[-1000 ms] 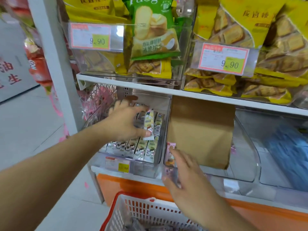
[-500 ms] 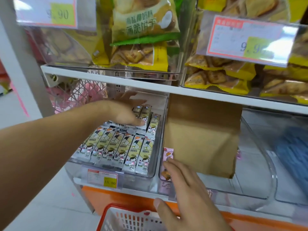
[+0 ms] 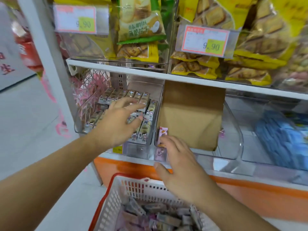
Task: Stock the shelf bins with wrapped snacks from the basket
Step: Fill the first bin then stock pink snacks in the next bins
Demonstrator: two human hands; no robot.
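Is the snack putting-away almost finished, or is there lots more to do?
Partly done. The clear left bin already holds neat rows of wrapped snack bars. The left hand hovers open over them, and the right hand reaches toward the next bin, holding nothing. The white red-rimmed basket still holds many snacks.

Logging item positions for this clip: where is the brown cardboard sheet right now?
In the head view, the brown cardboard sheet stands right of centre in a clear bin on the lower shelf, just right of the bin of wrapped snacks and above the right hand.
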